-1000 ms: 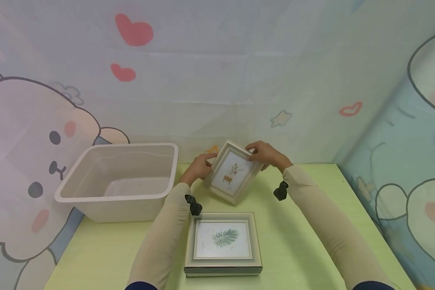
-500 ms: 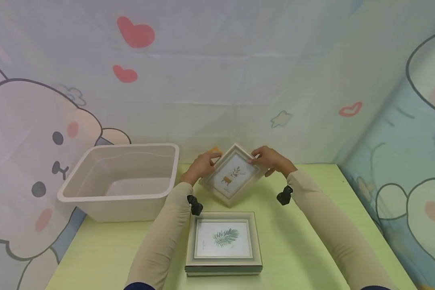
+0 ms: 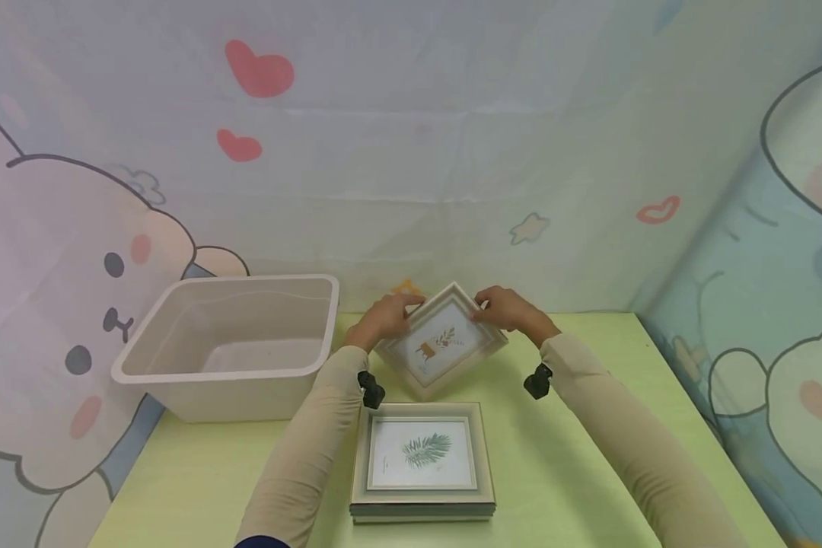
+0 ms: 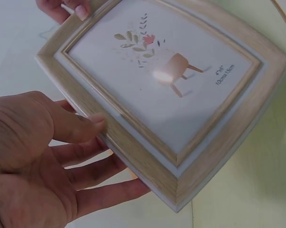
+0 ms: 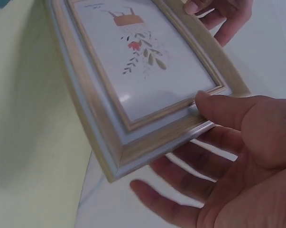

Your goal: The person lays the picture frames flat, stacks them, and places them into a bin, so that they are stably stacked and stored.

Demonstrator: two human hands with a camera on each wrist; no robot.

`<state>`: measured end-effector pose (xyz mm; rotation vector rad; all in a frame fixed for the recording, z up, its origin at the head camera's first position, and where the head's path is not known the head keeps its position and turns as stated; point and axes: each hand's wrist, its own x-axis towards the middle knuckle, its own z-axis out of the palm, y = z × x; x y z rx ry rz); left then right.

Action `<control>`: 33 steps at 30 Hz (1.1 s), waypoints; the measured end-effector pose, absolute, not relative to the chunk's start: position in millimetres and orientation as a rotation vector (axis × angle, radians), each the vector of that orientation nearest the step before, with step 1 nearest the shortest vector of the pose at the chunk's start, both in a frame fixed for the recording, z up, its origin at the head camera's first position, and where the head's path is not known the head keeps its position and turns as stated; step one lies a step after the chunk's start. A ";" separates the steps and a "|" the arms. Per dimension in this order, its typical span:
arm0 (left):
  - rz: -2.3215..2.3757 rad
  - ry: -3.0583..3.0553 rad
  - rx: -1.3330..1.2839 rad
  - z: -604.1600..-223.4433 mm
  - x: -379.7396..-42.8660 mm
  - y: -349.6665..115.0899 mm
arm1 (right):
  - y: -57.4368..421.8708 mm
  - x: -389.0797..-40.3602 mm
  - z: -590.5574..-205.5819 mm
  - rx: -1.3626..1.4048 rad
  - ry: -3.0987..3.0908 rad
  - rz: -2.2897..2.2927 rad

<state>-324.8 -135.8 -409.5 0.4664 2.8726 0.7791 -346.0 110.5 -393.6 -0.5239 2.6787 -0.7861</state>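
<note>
A light wood-toned picture frame (image 3: 445,342), tilted and turned cornerwise, is held up between both hands above the back of the table. Its print shows a brown pot on legs with leaves and a red flower. My left hand (image 4: 48,147) pinches one edge, thumb on the front and fingers behind. The right hand (image 5: 247,147) grips another edge the same way, its thumb over the front moulding. Nearer to me lies a stack of picture frames (image 3: 422,495), the top one with a green fern print.
A beige plastic tub (image 3: 219,396) stands at the left on the light green table (image 3: 575,457). Behind the table hangs a printed cloth backdrop (image 3: 411,152). Black wrist cameras sit on both sleeves.
The held picture frame has turned clockwise in the head view and come down slightly, with both hands still on it. The stack and the tub stay in place.
</note>
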 end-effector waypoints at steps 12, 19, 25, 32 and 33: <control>0.855 2.897 0.413 -409.6 -319.9 -134.1 | 113.6 -335.9 -398.1 -0.510 2.609 -1.038; 0.998 2.889 0.422 -418.5 -318.0 -145.7 | 126.7 -334.2 -412.9 -0.469 2.574 -1.182; 1.198 2.892 0.371 -437.8 -321.4 -163.6 | 139.6 -330.9 -421.0 -0.438 2.535 -1.322; 1.682 2.561 0.233 -448.2 -318.4 -168.9 | 151.2 -323.6 -430.7 -0.426 2.424 -1.461; 1.731 2.506 0.216 -448.2 -317.4 -167.4 | 152.9 -322.5 -432.0 -0.423 2.407 -1.481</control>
